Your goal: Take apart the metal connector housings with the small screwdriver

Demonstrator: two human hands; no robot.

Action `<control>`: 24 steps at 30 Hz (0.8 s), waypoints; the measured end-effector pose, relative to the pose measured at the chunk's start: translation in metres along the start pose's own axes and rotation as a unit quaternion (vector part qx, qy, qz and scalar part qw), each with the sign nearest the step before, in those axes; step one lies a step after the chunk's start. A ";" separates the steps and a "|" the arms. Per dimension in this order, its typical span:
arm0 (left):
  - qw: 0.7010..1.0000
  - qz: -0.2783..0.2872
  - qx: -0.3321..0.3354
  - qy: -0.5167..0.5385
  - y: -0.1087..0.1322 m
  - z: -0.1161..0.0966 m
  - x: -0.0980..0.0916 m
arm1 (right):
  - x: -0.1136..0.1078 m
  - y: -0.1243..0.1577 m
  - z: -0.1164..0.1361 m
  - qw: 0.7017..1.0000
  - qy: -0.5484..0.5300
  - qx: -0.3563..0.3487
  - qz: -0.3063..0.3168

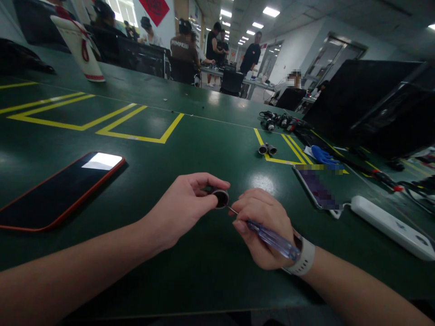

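My left hand (185,206) is closed in a pinch around a small round black part with a metal rim (220,198), held just above the green table (204,149). My right hand (263,224) is wrapped around a screwdriver with a clear blue handle (273,239). Its thin metal tip touches the edge of the round part. A white watch band (304,259) sits on my right wrist.
A red-cased phone (57,190) lies at left, another phone (317,186) and a white power strip (390,225) at right. Two small black cylinders (267,149) rest on the yellow tape; more parts (280,121) and a blue glove (324,156) beyond. Several people stand at the far tables.
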State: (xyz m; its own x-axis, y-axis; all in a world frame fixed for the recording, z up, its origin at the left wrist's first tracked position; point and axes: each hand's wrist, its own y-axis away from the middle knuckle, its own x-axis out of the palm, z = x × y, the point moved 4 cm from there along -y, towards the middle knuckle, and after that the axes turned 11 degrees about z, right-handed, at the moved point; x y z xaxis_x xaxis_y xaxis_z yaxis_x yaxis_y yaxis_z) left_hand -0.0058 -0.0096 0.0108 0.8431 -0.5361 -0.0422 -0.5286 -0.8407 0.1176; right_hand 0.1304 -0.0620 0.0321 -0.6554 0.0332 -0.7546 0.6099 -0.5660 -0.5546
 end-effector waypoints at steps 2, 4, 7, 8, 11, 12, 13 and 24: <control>1.000 -0.001 0.003 -0.001 0.000 0.001 0.000 | 0.001 0.001 -0.001 1.000 0.003 -0.002 0.001; 1.000 -0.002 0.001 0.004 -0.001 0.000 0.000 | 0.001 0.002 -0.001 1.000 0.008 -0.005 0.004; 1.000 -0.005 -0.004 0.014 0.000 -0.001 0.001 | 0.001 0.002 0.000 1.000 0.017 -0.012 0.000; 1.000 -0.007 -0.004 0.016 0.001 -0.002 0.001 | 0.000 0.002 0.000 1.000 0.020 -0.017 -0.005; 1.000 -0.009 0.003 0.020 0.002 -0.004 0.002 | 0.000 0.001 0.001 0.999 0.027 -0.032 -0.016; 1.000 -0.009 0.007 0.021 0.002 -0.004 0.003 | 0.001 0.001 0.001 0.999 0.029 -0.033 -0.017; 1.000 -0.011 0.009 0.023 0.002 -0.005 0.003 | 0.001 0.001 0.000 0.999 0.031 -0.032 -0.015; 1.000 -0.012 0.011 0.025 0.001 -0.004 0.004 | 0.003 0.002 -0.001 0.999 0.029 -0.022 -0.011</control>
State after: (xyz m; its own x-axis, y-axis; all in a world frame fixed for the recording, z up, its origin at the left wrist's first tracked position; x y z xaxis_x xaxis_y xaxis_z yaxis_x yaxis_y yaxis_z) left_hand -0.0024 -0.0118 0.0150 0.8588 -0.5122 0.0046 -0.5103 -0.8547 0.0954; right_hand 0.1301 -0.0621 0.0288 -0.6426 0.0940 -0.7604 0.6149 -0.5287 -0.5851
